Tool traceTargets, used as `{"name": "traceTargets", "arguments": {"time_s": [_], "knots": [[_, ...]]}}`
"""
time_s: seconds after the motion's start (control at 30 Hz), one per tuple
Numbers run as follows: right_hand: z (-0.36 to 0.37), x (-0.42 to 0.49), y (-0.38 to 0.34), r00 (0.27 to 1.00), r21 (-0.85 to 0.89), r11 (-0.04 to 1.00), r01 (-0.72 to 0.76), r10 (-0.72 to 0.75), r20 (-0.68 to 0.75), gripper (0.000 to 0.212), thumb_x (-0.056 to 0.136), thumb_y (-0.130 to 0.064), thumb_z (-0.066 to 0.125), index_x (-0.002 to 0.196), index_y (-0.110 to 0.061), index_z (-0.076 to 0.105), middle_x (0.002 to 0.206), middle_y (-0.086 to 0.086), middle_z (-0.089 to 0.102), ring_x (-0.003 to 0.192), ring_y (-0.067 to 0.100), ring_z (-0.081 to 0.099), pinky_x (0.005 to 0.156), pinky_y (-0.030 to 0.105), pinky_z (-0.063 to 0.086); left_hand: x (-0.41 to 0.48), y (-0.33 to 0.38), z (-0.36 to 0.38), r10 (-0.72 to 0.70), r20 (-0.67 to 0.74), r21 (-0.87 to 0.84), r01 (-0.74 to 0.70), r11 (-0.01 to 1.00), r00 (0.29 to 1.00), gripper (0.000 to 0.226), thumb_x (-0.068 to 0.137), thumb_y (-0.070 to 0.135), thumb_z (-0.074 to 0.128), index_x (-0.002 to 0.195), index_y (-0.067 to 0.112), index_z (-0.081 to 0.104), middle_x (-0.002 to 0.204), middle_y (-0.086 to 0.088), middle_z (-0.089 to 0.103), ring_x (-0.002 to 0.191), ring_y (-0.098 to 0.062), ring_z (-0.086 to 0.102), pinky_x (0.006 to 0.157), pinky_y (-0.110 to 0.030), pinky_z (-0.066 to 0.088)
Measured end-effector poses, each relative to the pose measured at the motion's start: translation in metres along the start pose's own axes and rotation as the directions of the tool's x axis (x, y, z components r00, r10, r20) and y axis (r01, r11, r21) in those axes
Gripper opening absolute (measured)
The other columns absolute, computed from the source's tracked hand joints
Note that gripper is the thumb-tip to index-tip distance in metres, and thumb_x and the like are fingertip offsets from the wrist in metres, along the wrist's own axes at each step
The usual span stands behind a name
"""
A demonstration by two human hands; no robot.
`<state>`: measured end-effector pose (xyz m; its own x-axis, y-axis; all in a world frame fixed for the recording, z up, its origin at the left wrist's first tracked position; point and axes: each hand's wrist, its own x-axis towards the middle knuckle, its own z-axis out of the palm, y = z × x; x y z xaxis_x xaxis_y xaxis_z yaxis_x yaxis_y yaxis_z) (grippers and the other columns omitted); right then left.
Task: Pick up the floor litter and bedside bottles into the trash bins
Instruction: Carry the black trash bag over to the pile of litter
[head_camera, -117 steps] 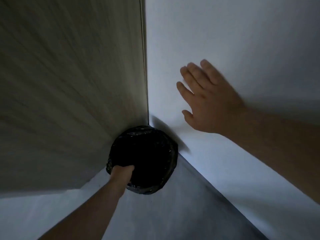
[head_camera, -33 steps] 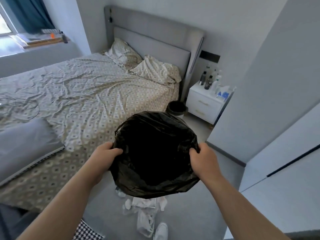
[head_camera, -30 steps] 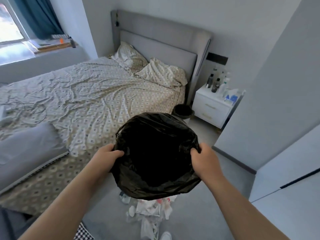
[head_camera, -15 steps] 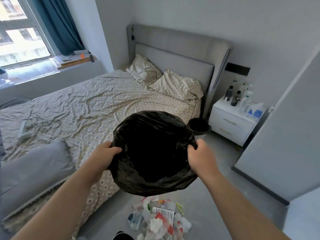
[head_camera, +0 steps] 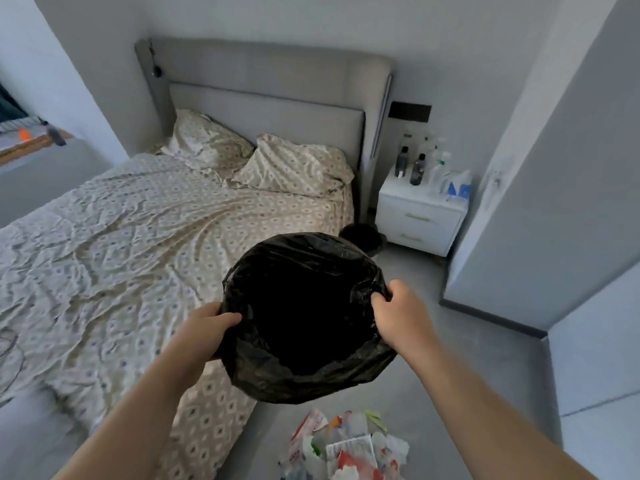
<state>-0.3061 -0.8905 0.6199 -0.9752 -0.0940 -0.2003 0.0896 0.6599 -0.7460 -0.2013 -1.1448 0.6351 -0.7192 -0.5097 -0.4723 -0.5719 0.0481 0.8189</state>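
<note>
Left hand (head_camera: 204,332) and right hand (head_camera: 398,315) grip a lined bin (head_camera: 304,317); set it upright beside the litter (head_camera: 346,445) below

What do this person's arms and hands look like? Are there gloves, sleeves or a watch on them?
Both arms are bare as far as the picture shows: no sleeves reach the forearms. The left hand and the right hand wear no gloves, and no watch, bracelet or ring shows on the visible sides. The fingers carry no marks or tape that can be made out.
</note>
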Motion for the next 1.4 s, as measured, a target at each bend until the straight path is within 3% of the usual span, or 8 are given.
{"name": "traceTargets", "arguments": {"time_s": [0.2,0.4,0.5,0.7,0.87,0.97,1.17,1.4], "knots": [[0.061,-0.001,-0.006,0.971,0.001,0.979,-0.205,0.204,-0.123,0.029,0.095,-0.025,0.046,0.07,-0.015,0.035,0.07,0.002,0.044,0.06,0.015,0.04,0.05,0.03,0.026,0.085,-0.003,-0.022,0.01,0.18,0.11,-0.03,0.993,0.984,0.011,0.091,0.012,0.051,0.094,0.012,0.062,0.093,-0.013,0.07,0.086,-0.029,0.066,0.069,-0.039,0.052],[0.074,-0.011,0.047,0.913,0.029,0.944,-0.329,0.326,-0.245,0.027,0.095,-0.025,0.046,0.072,-0.013,0.037,0.068,0.002,0.045,0.058,0.015,0.041,0.049,0.03,0.028,0.121,-0.038,0.031,0.008,0.323,0.165,-0.064,0.984,0.946,0.014,0.09,0.008,0.051,0.082,0.013,0.062,0.086,-0.011,0.068,0.078,-0.026,0.064,0.073,-0.039,0.051],[0.082,-0.009,0.101,0.883,0.062,0.925,-0.376,0.378,-0.278,0.027,0.095,-0.026,0.044,0.071,-0.016,0.035,0.069,0.001,0.045,0.059,0.015,0.042,0.051,0.03,0.03,0.138,-0.071,0.077,-0.022,0.379,0.188,-0.054,0.981,0.925,0.012,0.09,0.01,0.053,0.09,0.009,0.065,0.091,-0.013,0.07,0.084,-0.028,0.066,0.072,-0.039,0.052],[0.12,0.022,0.252,0.851,0.056,0.905,-0.421,0.416,-0.321,0.03,0.096,-0.028,0.044,0.07,-0.018,0.033,0.07,0.002,0.046,0.059,0.017,0.043,0.051,0.032,0.031,0.189,-0.168,0.19,0.016,0.404,0.241,-0.123,0.963,0.915,0.018,0.081,0.015,0.059,0.091,0.0,0.062,0.093,-0.023,0.069,0.088,-0.038,0.067,0.084,-0.053,0.052],[0.171,0.053,0.379,0.834,0.073,0.916,-0.395,0.391,-0.39,0.033,0.096,-0.027,0.045,0.069,-0.017,0.03,0.066,0.001,0.041,0.057,0.017,0.039,0.05,0.032,0.026,0.242,-0.265,0.279,0.1,0.386,0.231,-0.201,0.952,0.917,0.008,0.08,0.013,0.059,0.075,0.007,0.059,0.075,-0.012,0.066,0.073,-0.029,0.063,0.068,-0.038,0.049],[0.206,0.072,0.444,0.815,0.077,0.917,-0.391,0.384,-0.434,0.033,0.095,-0.026,0.045,0.068,-0.017,0.029,0.065,0.001,0.039,0.056,0.018,0.038,0.049,0.033,0.024,0.268,-0.313,0.32,0.133,0.395,0.237,-0.24,0.941,0.909,0.006,0.083,0.01,0.056,0.08,0.005,0.06,0.077,-0.012,0.066,0.073,-0.027,0.062,0.068,-0.036,0.048],[0.249,0.087,0.536,0.781,0.075,0.924,-0.375,0.358,-0.512,0.034,0.095,-0.025,0.046,0.066,-0.017,0.03,0.065,0.001,0.04,0.059,0.021,0.04,0.048,0.032,0.024,0.303,-0.382,0.381,0.186,0.41,0.254,-0.307,0.917,0.893,0.012,0.079,0.012,0.054,0.086,0.008,0.063,0.088,-0.015,0.069,0.083,-0.031,0.066,0.082,-0.049,0.054],[0.227,0.05,0.608,0.655,0.134,0.907,-0.398,0.384,-0.65,0.029,0.095,-0.027,0.044,0.07,-0.015,0.035,0.068,0.002,0.045,0.063,0.023,0.044,0.049,0.032,0.027,0.277,-0.414,0.46,0.267,0.535,0.178,-0.416,0.892,0.802,0.016,0.079,0.013,0.053,0.091,0.006,0.062,0.09,-0.016,0.068,0.086,-0.033,0.065,0.084,-0.049,0.052]]}}
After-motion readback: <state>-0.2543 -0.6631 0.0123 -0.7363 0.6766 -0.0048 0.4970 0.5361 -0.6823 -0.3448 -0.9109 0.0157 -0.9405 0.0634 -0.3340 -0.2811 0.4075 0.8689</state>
